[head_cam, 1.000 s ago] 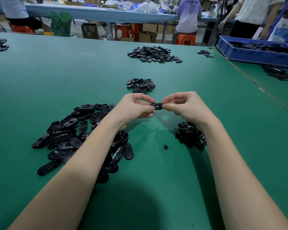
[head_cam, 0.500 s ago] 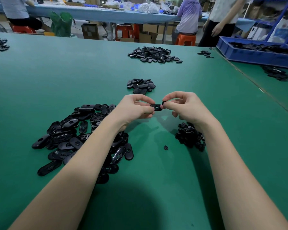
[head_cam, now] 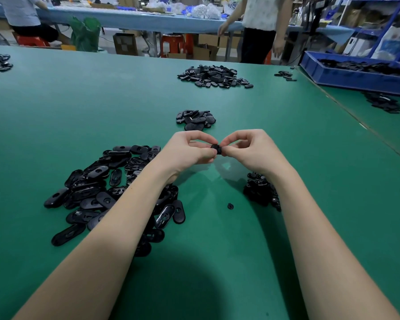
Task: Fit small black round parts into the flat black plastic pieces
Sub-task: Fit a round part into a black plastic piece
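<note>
Above the green table [head_cam: 102,107], my left hand [head_cam: 189,152] and my right hand [head_cam: 249,151] meet fingertip to fingertip, both pinching one flat black plastic piece [head_cam: 217,149]. Most of the piece is hidden by my fingers, so I cannot tell whether a round part sits in it. A big heap of flat black pieces [head_cam: 106,188] lies under my left forearm. A heap of small black round parts [head_cam: 260,190] lies under my right wrist. One loose round part [head_cam: 230,206] rests between the heaps.
A small pile of black pieces [head_cam: 195,119] lies just beyond my hands, a larger pile [head_cam: 214,76] farther back. A blue bin [head_cam: 356,72] with black pieces stands at the back right. A person [head_cam: 259,28] stands beyond the table's far edge.
My fingertips have closed in over the piece, so less of it shows. The person at the back has walked left. The heaps have not moved.
</note>
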`<state>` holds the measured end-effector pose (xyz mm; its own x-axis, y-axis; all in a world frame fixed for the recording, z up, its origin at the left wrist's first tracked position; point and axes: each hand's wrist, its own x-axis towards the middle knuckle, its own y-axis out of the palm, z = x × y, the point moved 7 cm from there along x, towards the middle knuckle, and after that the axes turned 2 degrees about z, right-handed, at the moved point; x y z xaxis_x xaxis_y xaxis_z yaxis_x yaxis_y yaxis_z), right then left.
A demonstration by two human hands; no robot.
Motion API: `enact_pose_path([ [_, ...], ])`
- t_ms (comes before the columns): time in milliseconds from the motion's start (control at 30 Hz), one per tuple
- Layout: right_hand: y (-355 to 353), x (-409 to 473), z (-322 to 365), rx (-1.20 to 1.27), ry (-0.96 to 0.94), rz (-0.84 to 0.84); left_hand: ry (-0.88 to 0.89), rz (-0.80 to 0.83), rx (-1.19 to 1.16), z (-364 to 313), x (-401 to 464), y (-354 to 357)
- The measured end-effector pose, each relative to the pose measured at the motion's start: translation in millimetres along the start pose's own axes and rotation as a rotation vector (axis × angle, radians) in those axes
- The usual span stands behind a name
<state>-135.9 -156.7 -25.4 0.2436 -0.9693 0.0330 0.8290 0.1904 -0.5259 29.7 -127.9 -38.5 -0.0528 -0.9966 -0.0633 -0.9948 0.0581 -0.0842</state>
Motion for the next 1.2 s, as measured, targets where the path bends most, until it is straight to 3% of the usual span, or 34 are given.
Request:
enact_pose_path([
  [233,-3,1,6,-0.146,-0.066,-0.036,0.006,0.019,0.047,0,0,1],
  [500,0,0,16,-0.483,-0.127,-0.021,-0.007,0.022,0.087,3,1,1],
  [700,2,-1,17,-0.543,-0.137,0.007,-0.014,0.037,0.123,5,2,1],
  [933,-1,-2,10,-0.412,-0.082,0.045,-0.018,0.088,0.112,4,1,5],
  [1200,-6,-5,-4,-0.016,0.139,0.005,-0.018,0.102,-0.03,4,3,5],
])
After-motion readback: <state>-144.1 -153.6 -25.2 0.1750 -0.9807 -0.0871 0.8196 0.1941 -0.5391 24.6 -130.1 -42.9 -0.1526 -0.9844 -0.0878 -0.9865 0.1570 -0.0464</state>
